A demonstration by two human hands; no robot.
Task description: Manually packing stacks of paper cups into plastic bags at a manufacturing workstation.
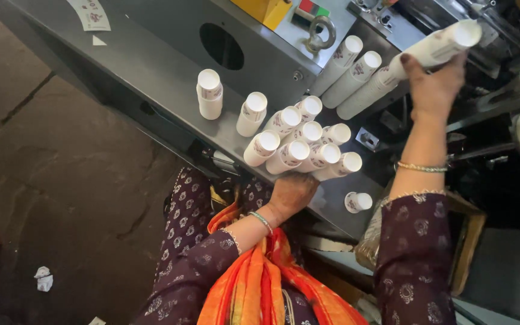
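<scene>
Stacks of white paper cups with a small printed motif crowd the grey metal bench of a machine, seen from above. The left hand sits at the near edge of the bench, fingers curled up against the bottoms of a cluster of about 8 stacks that lean together; how firmly it grips them I cannot tell, as the palm faces away. A bangle circles that wrist.

The right hand is raised toward the machine's upper part, closed around the lower end of a long tilted stack of cups whose open mouth points up and to the right. Just beside it, 2 more long stacks lie slanted against the machine's panel. A thin bangle shows on the right forearm, and both arms wear dark purple patterned sleeves.

Apart from the cluster, 2 short stacks stand on the bench: 1 upright stack to the far left and another slightly tilted between it and the cluster. A single small cup lies on the bench near the right forearm.

A round hole is cut into the bench's sloping face, with a metal ring handle and a yellow housing above it. An orange scarf hangs in front of the person. Crumpled paper lies on the stone floor at left.
</scene>
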